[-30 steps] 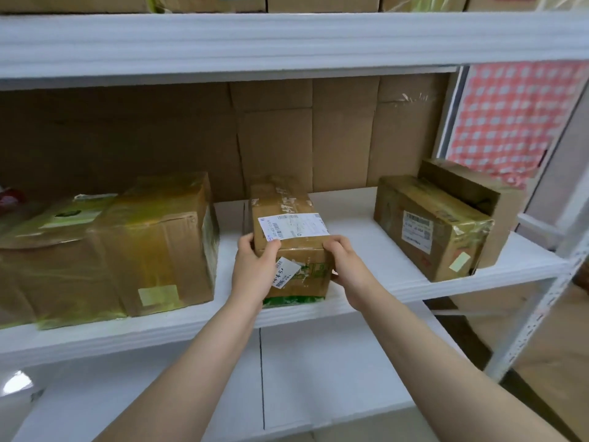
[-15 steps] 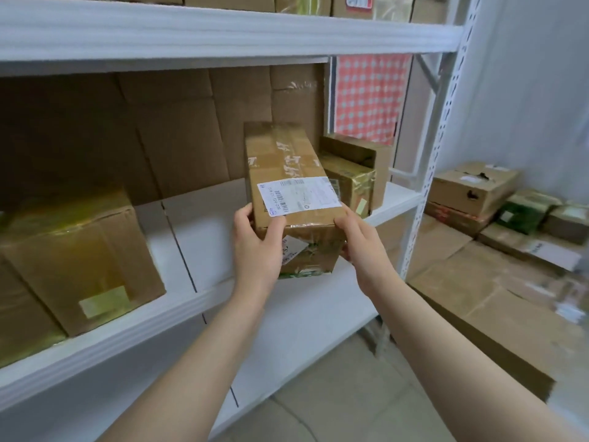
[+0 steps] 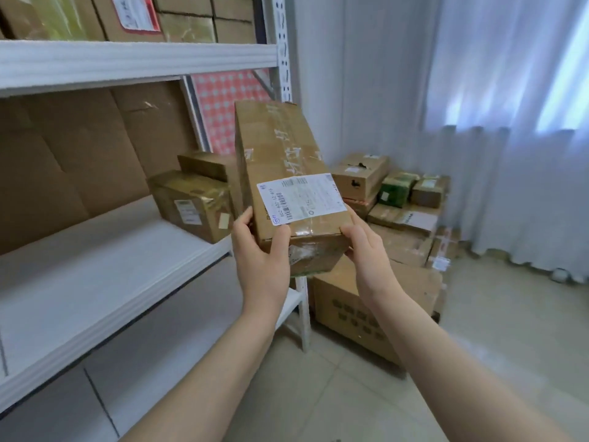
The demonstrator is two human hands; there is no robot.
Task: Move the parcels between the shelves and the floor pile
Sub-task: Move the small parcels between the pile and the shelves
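I hold a long brown cardboard parcel [image 3: 280, 167] with a white shipping label in the air, off the shelf and near its right end. My left hand [image 3: 261, 250] grips its near left corner, thumb on top. My right hand [image 3: 366, 250] grips its near right corner. The white middle shelf [image 3: 95, 275] lies to the left, below the parcel. The floor pile [image 3: 398, 224] of cardboard parcels sits beyond and to the right, partly hidden behind the held parcel.
Two taped brown parcels [image 3: 194, 199] stand at the shelf's right end. More boxes fill the upper shelf [image 3: 134, 17]. A white upright post [image 3: 283, 49] marks the rack's corner. A large box [image 3: 366, 311] stands on the tiled floor. White curtains [image 3: 510, 122] hang at right.
The parcel has been lifted off the middle shelf and carried right, past the rack's end. My view has swung right, bringing the floor pile and curtains into sight.
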